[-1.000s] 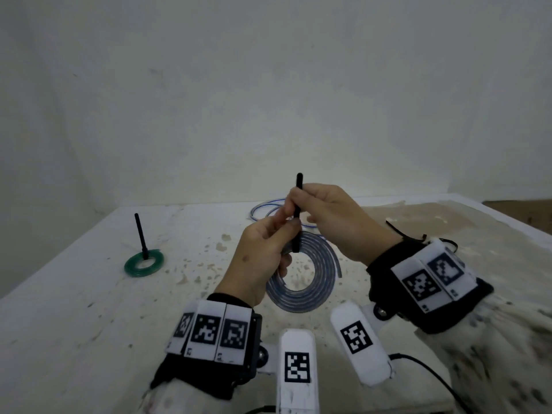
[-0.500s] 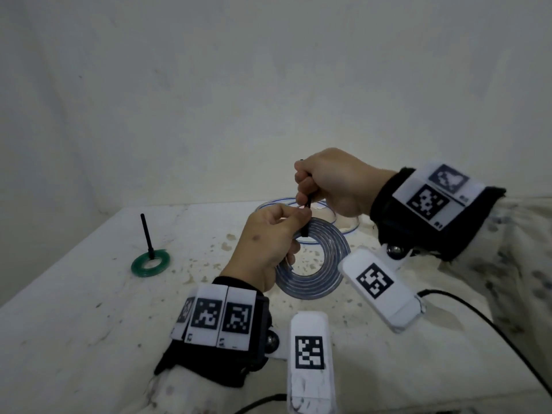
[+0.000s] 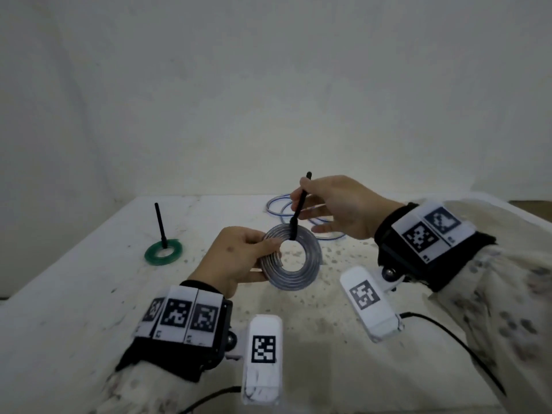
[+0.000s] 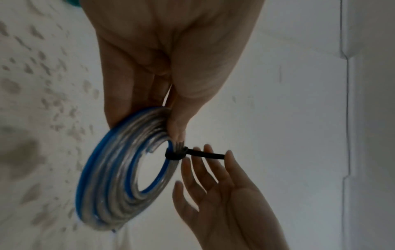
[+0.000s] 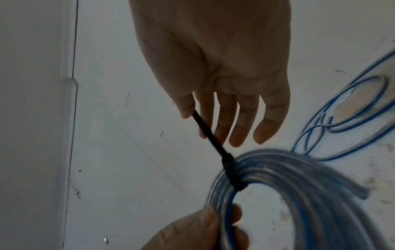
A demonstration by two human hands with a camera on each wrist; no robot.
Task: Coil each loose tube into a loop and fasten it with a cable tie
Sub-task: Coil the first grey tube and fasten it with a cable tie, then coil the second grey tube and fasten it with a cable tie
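White stained table [image 3: 89,294] against a bare wall.

Head view: left hand [image 3: 236,258] pinches the coil [image 3: 295,261] at its left rim and holds it just above the table. Tie [image 3: 298,213] is cinched round the coil's top edge, tail standing up. Right hand [image 3: 337,210] has the tail between thumb and forefinger, other fingers spread loose. Green coil [image 3: 163,252], already tied, lies well to the left. Loose blue tube [image 3: 298,210] lies behind the hands, mostly hidden by the right hand.

Left wrist view: thumb and fingers clamp the coil [image 4: 119,177]. Tie [image 4: 175,154] looks snug on the bundle, so I judge this coil is at the final tightening. Right hand [image 4: 224,194] is open-palmed, tail crossing its fingertips. Tie head is too small to read.

Right wrist view: thumb presses the tail [image 5: 205,132] against the forefinger, remaining fingers straight. Left hand [image 5: 198,231] grips the coil's lower rim, cut off by the frame. Coil is motion-blurred, and one tube end [image 5: 361,192] sticks out free.

Next, as I read it: check the tie holds, set this coil down, start on the blue tube [image 5: 342,121].
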